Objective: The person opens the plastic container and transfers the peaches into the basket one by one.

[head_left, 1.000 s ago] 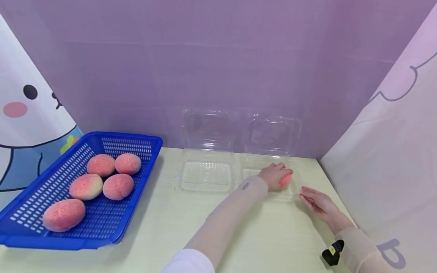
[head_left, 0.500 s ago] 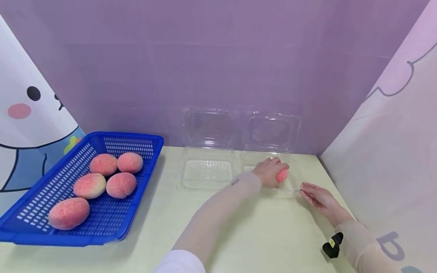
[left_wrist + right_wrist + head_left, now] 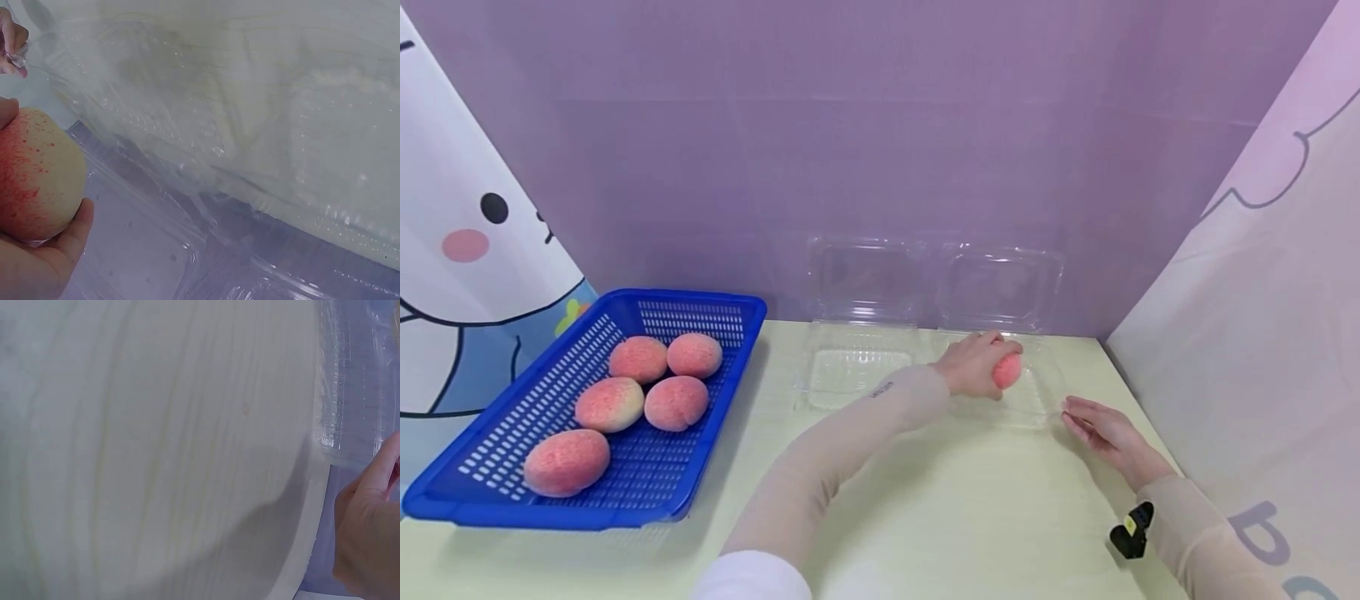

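In the head view my left hand grips a peach over the right-hand clear plastic clamshell container. Red-speckled on one side and pale on the other, the peach fills the curled fingers in the left wrist view. My right hand pinches that container's front right corner between thumb and fingers; the left wrist view shows these fingers on the plastic edge. A blue perforated basket at the left holds several more peaches.
Beside the right container stands a second clear clamshell, its lid raised against the purple backdrop. Both containers rest at the back of the pale table. A printed curtain borders the right side.
My left hand has shifted left with the peach, from the right part of the container toward its middle, and more of the peach shows. The right hand stays at the corner.
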Demonstrator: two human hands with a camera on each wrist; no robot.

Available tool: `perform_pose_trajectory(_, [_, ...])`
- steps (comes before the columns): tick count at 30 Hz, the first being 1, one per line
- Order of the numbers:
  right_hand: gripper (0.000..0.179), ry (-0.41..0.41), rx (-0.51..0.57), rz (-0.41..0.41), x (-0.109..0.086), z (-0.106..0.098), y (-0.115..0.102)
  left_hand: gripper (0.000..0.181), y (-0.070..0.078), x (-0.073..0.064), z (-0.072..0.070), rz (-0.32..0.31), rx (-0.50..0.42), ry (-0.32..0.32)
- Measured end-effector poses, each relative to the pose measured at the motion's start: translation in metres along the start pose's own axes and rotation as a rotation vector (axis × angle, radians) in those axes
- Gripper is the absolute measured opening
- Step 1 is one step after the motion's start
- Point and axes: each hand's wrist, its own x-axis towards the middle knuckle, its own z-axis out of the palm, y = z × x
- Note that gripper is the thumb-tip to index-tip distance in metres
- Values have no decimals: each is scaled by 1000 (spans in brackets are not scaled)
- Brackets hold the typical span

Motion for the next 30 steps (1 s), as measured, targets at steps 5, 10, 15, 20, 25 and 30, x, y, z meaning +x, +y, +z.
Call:
perform_pose_trajectory(5, [19,20,16,12,0,1,0,72,-4,-17,-13,5,-15,-24])
perform_pose_trajectory(10, [17,42,15,33,0,1,-2,71,-10,-31,-26,10,-16,-15])
perform_pose_trajectory(15, [45,54,-22,35,0,1,-3,69,-11,-49,-43,10,-44,1])
perform_pose_trajectory(20, [21,36,-8,30,0,2,-3,70,-9,-76,-57,16,-48,-23])
perform_pose_trajectory(25, [17,23,18,22,1,-1,-3,69,-7,-105,-69,54,-19,-39])
perform_pose_trajectory(30, [21,6,25,22,0,-2,-4,68,-11,-131,-84,56,0,-33])
